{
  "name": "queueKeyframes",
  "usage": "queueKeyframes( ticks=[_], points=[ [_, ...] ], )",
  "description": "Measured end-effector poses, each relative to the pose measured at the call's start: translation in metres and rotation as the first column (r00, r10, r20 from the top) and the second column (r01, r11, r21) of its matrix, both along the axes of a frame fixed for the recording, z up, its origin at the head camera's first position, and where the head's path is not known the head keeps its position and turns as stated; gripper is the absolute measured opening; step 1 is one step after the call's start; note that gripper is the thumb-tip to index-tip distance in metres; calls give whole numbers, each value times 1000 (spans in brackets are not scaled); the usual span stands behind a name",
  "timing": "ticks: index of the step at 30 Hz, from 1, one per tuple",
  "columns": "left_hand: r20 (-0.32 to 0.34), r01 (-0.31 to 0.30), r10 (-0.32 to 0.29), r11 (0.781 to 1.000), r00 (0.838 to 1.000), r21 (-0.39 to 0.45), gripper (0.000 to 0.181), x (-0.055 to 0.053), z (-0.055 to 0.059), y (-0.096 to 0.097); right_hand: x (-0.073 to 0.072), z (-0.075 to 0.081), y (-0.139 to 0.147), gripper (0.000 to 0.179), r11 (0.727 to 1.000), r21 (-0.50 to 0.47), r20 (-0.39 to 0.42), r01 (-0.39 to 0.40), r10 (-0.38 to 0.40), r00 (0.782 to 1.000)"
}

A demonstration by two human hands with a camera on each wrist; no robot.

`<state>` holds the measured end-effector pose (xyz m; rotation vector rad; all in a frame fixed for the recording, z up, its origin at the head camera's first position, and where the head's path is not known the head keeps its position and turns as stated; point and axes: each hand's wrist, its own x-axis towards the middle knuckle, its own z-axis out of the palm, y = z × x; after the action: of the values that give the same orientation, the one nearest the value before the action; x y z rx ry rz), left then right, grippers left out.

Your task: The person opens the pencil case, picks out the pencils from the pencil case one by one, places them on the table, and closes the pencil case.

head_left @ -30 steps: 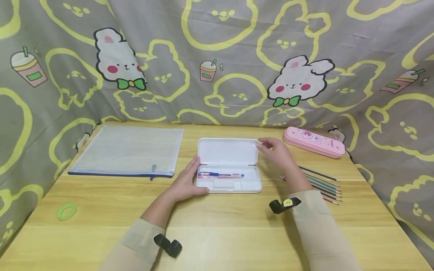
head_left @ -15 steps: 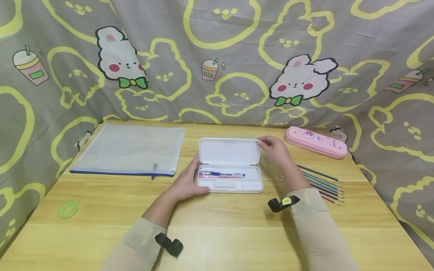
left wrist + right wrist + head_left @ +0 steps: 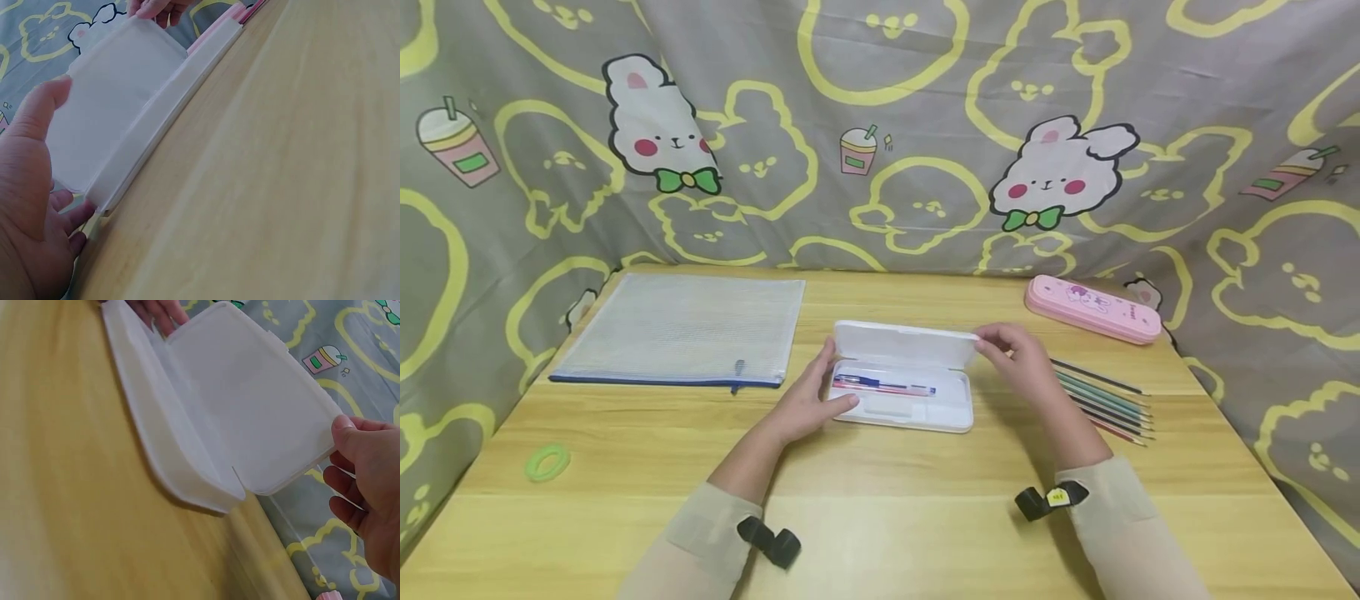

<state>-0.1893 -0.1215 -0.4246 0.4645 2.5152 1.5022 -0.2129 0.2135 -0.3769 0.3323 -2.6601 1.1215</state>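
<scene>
A white pencil case [image 3: 957,408] lies on the table with its lid [image 3: 910,346] tilted partway up. Inside it are pens [image 3: 880,384] with blue and pink parts and a white eraser [image 3: 887,407]. At the case's left end is my left hand [image 3: 805,408]. Its fingers touch the end wall, and the thumb [image 3: 47,106] stands raised and apart from them in the left wrist view. My right hand [image 3: 1018,362] pinches the free right corner of the lid between thumb and fingers, as the right wrist view also shows.
Several pencils [image 3: 1105,396] lie to the right, near my right forearm. Behind them is a pink zipped pencil case [image 3: 1093,308]. A mesh zip pouch [image 3: 685,325] lies back left, with a green ring [image 3: 547,462] in front. A patterned curtain [image 3: 925,200] hangs behind the table [image 3: 895,533].
My right hand has moved the lid forward and down from a more upright tilt. The left thumb has lifted from the case's front edge. The other things stay put.
</scene>
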Motion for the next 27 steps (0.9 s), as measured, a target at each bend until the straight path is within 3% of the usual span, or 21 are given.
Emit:
queueKeyframes(
  ticks=[3, 11, 17, 24, 27],
  points=[
    [1, 0, 0, 1000, 1000, 3, 102, 1, 1, -1, 10, -3, 1, 18, 1000, 8, -43, -27, 27, 999],
    [22, 0, 1, 1000, 1000, -17, 92, 4, 0, -4, 29, -15, 7, 13, 997, 12, -26, -75, 76, 997],
    [51, 13, -13, 1000, 999, 4, 79, 5, -1, -5, 39, -30, 12, 15, 990, -43, 74, -138, 140, 987],
    [22, 16, -15, 997, 1000, -82, 90, 6, -2, -3, 44, -41, 11, 14, 980, -136, 187, -143, 168, 968],
    [17, 22, -21, 997, 1000, -76, 92, 7, -1, -2, 43, -43, 10, 17, 981, -147, 214, -124, 154, 965]
  ],
)
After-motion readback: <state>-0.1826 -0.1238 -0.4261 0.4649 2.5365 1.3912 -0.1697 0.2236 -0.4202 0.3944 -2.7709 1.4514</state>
